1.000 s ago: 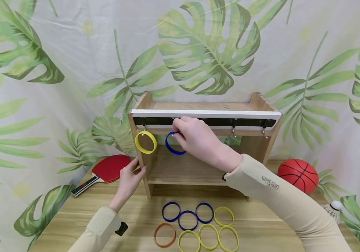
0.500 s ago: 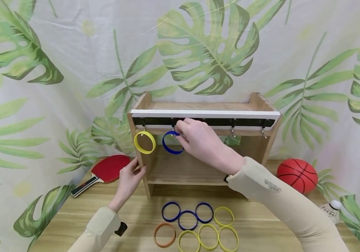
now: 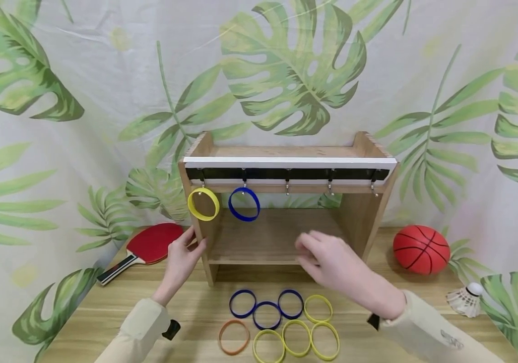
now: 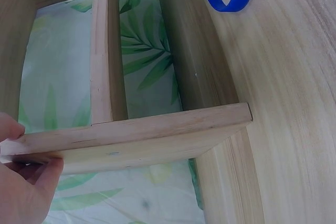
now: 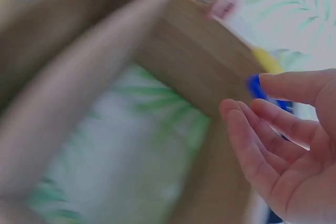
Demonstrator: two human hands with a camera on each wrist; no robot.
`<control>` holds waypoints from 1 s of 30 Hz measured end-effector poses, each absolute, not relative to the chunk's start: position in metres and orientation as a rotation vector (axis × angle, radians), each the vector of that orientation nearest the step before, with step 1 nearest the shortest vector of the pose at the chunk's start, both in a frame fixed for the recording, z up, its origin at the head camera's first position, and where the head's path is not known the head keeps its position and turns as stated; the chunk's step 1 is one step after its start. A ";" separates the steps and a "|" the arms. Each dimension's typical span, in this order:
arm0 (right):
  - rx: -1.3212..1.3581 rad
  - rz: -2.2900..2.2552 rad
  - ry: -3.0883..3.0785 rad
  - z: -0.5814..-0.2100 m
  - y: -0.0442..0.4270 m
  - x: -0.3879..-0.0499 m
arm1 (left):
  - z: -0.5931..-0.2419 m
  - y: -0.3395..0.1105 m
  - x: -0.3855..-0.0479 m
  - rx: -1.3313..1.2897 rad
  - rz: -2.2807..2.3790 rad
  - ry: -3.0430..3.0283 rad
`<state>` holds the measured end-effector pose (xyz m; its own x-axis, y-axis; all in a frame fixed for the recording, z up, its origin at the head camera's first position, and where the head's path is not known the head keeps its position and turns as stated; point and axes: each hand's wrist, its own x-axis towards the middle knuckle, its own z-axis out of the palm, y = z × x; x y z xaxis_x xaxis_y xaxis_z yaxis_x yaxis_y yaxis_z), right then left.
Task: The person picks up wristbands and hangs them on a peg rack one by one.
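My left hand (image 3: 180,259) grips the left side panel of a small wooden shelf (image 3: 268,236). In the left wrist view, its thumb and fingers lie on both faces of the panel edge (image 4: 142,134). A yellow ring (image 3: 203,204) and a blue ring (image 3: 244,204) hang from the two leftmost hooks under the shelf's white front strip (image 3: 286,162). My right hand (image 3: 338,267) is in front of the lower shelf, fingers loosely bent and holding nothing. On the table in front lie several blue rings (image 3: 267,315), several yellow rings (image 3: 297,338) and an orange ring (image 3: 234,337).
Three bare hooks (image 3: 287,187) hang on the right part of the strip. Left of the shelf lies a red table tennis bat (image 3: 155,243). To the right are a small red basketball (image 3: 421,249) and a shuttlecock (image 3: 465,299). A leaf-patterned cloth (image 3: 105,75) hangs behind.
The right hand has let go of the blue ring, which now hangs on the second hook, and has moved down and right. My left hand has kept its grip on the panel.
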<state>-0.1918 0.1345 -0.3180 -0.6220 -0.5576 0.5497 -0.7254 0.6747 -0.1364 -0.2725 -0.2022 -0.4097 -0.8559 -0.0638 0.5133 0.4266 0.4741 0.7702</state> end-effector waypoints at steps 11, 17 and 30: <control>0.942 0.646 -2.551 -0.438 0.192 -0.177 | -0.385 -0.192 -0.250 -0.328 -1.369 -2.263; 0.970 0.692 -2.534 -0.475 0.208 -0.172 | -0.385 -0.192 -0.252 -0.334 -1.364 -2.246; 0.874 0.664 -2.724 -0.498 0.209 -0.172 | -0.385 -0.192 -0.253 -0.336 -1.357 -2.247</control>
